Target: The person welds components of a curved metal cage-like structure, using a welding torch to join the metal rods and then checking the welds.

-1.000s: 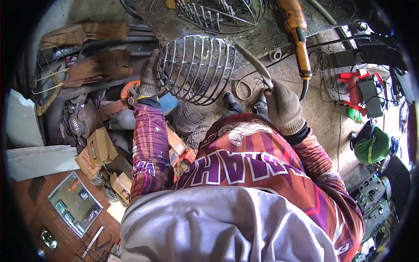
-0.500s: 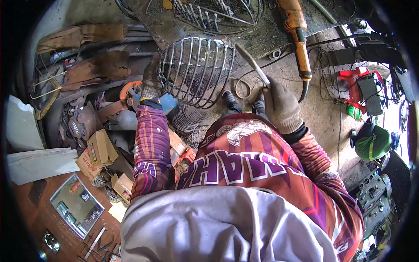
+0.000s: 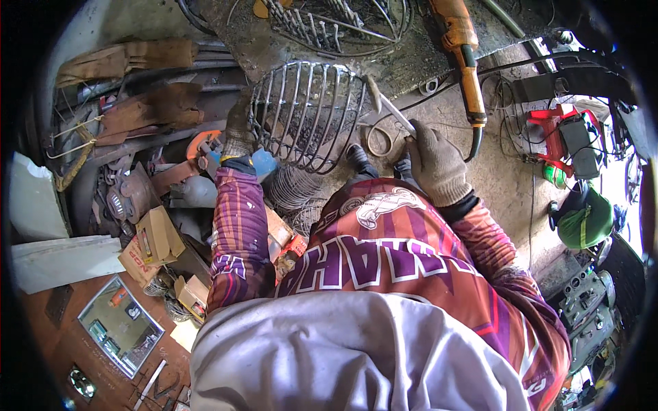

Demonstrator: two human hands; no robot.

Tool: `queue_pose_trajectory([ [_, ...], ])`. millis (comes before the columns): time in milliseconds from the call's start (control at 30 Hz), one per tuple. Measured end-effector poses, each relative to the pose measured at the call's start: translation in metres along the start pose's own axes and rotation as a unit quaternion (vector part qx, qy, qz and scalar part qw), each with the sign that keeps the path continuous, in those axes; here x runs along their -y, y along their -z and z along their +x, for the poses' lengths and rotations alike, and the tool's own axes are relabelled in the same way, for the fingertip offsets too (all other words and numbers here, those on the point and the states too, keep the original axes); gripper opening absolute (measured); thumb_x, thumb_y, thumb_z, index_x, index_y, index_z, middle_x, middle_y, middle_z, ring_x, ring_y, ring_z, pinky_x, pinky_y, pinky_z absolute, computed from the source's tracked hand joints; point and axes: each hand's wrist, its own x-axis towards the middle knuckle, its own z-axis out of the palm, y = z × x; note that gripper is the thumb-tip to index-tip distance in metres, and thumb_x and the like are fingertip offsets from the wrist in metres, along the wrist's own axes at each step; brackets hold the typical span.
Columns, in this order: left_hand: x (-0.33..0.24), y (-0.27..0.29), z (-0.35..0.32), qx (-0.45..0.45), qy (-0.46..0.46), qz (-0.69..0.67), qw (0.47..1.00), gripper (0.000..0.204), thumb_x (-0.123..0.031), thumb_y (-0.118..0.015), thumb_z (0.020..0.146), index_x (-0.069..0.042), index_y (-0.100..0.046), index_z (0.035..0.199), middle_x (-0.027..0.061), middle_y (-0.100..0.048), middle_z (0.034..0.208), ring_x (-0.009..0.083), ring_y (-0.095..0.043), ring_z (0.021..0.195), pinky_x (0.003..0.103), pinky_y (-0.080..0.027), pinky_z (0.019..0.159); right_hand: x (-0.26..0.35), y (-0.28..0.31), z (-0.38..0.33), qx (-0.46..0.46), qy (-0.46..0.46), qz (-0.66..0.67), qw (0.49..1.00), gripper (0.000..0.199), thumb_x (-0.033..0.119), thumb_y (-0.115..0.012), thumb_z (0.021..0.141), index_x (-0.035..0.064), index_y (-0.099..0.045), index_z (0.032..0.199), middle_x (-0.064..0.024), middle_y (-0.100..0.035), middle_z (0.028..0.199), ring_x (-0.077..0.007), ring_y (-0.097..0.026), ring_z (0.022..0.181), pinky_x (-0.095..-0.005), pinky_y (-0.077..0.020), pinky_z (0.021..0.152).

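My gloved left hand (image 3: pixel 240 133) is closed around the left side of a basket-shaped grate of bent metal rods (image 3: pixel 307 113), which is tilted over the near edge of the dark worktable (image 3: pixel 240 34). My gloved right hand (image 3: pixel 439 161) grips the handle of a chipping hammer (image 3: pixel 397 115). The narrow head of the hammer is close to the right rim of the grate; whether they touch, I cannot tell.
An orange angle grinder (image 3: pixel 460 41) lies on the table's right, its cord hanging off. Another rod frame (image 3: pixel 329 27) lies at the back. Coiled wire (image 3: pixel 295 188), boxes (image 3: pixel 151 240) and scrap crowd the left. A red stand (image 3: pixel 548 133) and green cap (image 3: pixel 582 222) are at right.
The hammer has turned in my right hand, its head now nearer the grate's right rim. My right hand has shifted slightly left; the grate has dipped a little.
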Motion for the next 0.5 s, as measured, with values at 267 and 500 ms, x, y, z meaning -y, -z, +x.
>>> queue_pose_trajectory([
  [267,-0.018,-0.006,-0.014,-0.029,0.034,-0.028,0.999,0.04,-0.023,-0.044,0.101,-0.004,-0.048,0.136,0.0059,-0.056,0.13,0.0146,-0.058,0.109,0.03,-0.05,0.091,0.001,0.0,0.002,0.011,0.014,-0.009,1.0,0.026,0.017,-0.056,0.091,0.0087,-0.056,0.115,-0.0162,-0.062,0.083,-0.036,-0.064,0.067,-0.0431,-0.0508,0.057],
  [500,-0.014,-0.003,-0.017,-0.031,0.037,-0.031,0.998,0.041,-0.023,-0.043,0.101,-0.004,-0.047,0.137,0.0067,-0.056,0.131,0.015,-0.058,0.11,0.031,-0.049,0.093,0.008,0.005,-0.003,0.055,-0.03,-0.028,0.998,0.027,0.019,-0.054,0.093,0.0089,-0.055,0.118,-0.0171,-0.063,0.084,-0.0356,-0.064,0.071,-0.0431,-0.0509,0.06],
])
